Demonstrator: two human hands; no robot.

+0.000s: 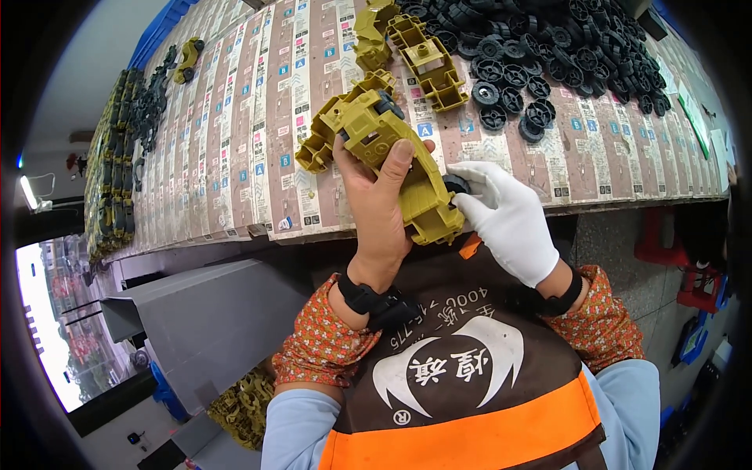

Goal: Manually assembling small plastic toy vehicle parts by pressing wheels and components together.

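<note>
Tabletop [227,157] behind toy vehicle [427,192], bright window [78,329]

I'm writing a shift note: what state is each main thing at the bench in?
Truck body: held, tilted.
Wheel: against the truck body; attachment unclear.
Left grip: bare, closed on the truck body.
Right grip: gloved, pinching the wheel.
Wheel pile: loose, heaped.
Ribbed yellow shell: lying hollow side up.
Yellow-and-black pieces: in rows.

The yellow toy truck [424,193] slants, a black wheel [456,184] alongside.
</note>
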